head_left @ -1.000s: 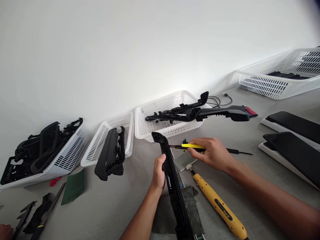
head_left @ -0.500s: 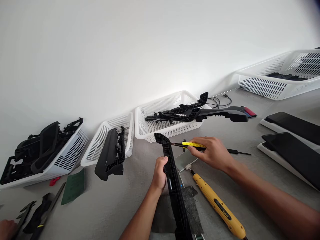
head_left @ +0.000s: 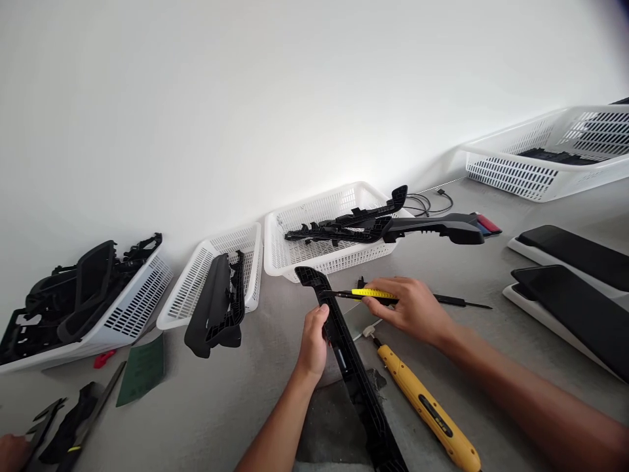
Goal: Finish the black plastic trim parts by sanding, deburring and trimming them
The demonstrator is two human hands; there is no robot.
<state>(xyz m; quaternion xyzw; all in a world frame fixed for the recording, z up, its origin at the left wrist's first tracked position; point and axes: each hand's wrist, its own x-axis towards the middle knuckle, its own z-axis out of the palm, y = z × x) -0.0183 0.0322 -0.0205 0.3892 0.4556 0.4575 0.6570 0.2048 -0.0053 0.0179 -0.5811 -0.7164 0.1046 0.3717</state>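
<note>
1. the left hand (head_left: pixel 314 337) is closed round a long black ribbed part (head_left: pixel 358 377), thumb on its left side just below the bent upper end, the other fingers mostly hidden behind it.
2. that part is held aslant above the tabletop (head_left: pixel 236 393), bent end towards the far edge, lower end running out of view at the bottom.
3. the right hand (head_left: pixel 415 305) pinches a slim yellow-and-black knife (head_left: pixel 373 294) between thumb and fingers; its tip meets the part near the bend, though whether it bites in cannot be told.
4. a dark mat (head_left: pixel 329 426) lies under the part, and a yellow power tool (head_left: pixel 427 410) rests right of it.
5. towards the tabletop's far edge, a middle basket (head_left: pixel 356 260) carries more black parts, a dark handle (head_left: pixel 437 227) jutting past its right edge.
6. just left, a narrow basket (head_left: pixel 170 318) has a dark trim piece (head_left: pixel 213 305) hanging over its near edge.
7. a co-worker's hand (head_left: pixel 12 452) is near a caliper (head_left: pixel 46 419); its grip cannot be told.
</note>
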